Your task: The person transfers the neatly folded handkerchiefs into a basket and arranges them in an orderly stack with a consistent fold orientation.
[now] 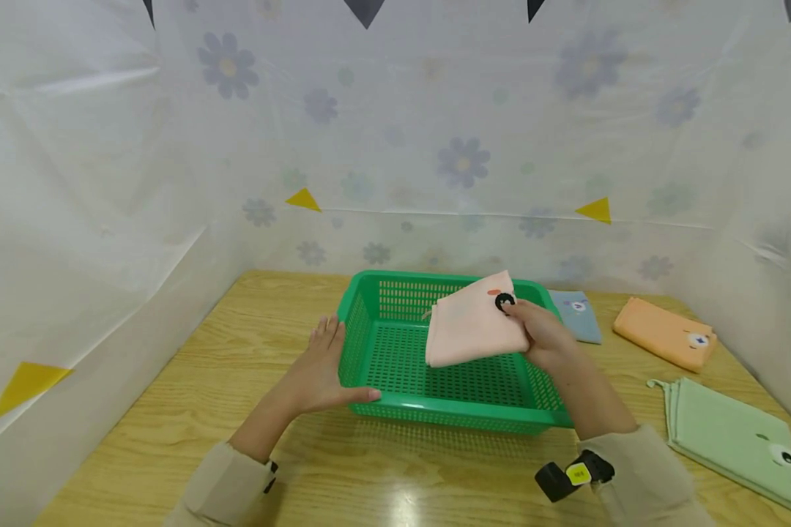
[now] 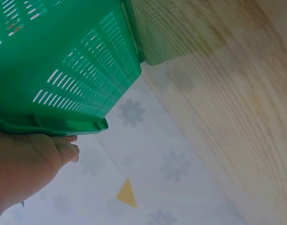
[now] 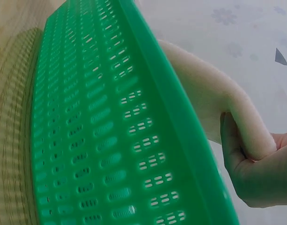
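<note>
A green plastic basket (image 1: 448, 411) with slotted walls stands on the wooden table. My right hand (image 1: 546, 338) pinches a folded pink towel (image 1: 469, 329) by its right side, thumb on top beside a black round patch. In the head view the towel overlaps the basket's inside; the right wrist view shows the towel (image 3: 209, 89) above the rim, with fingers curled beneath it. At the basket's left front corner rests my left hand (image 1: 318, 369), fingers straight along the left rim and thumb on the front rim. The left wrist view has that hand (image 2: 33, 159) against the rim.
To the right lie a folded blue towel (image 1: 578, 322), partly behind the basket, an orange towel (image 1: 662, 335) and a green towel (image 1: 732, 435) near the table's right edge. Pale flowered sheeting (image 1: 402, 146) with yellow triangles hangs around the table (image 1: 237, 351).
</note>
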Demonstrator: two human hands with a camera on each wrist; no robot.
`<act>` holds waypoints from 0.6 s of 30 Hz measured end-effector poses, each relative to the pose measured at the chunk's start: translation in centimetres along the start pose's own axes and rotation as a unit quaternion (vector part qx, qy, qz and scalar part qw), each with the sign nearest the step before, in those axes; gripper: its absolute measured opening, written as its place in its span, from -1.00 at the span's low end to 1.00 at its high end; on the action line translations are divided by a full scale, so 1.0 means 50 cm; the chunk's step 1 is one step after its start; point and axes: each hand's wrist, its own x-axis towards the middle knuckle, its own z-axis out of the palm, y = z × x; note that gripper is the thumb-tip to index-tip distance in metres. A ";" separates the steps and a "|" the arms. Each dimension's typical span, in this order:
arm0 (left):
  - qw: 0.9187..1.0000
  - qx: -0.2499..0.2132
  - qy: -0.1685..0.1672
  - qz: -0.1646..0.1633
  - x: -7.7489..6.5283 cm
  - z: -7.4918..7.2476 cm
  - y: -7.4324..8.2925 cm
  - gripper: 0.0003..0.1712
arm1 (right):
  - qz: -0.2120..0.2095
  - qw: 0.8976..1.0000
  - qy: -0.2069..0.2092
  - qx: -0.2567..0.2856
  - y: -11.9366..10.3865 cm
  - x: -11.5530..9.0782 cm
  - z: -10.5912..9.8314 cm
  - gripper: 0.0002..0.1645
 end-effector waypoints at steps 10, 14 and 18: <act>1.000 -0.003 -0.001 -0.002 0.001 0.000 0.000 0.40 | 0.017 1.000 0.010 -0.002 0.007 0.010 0.040 -0.20; 1.000 -0.006 -0.001 -0.001 0.001 -0.001 0.001 0.41 | 0.020 1.000 0.017 0.005 0.012 0.013 0.056 -0.23; 1.000 -0.009 0.000 0.000 -0.001 -0.003 0.002 0.41 | 0.019 1.000 0.021 0.005 0.018 0.015 0.069 -0.25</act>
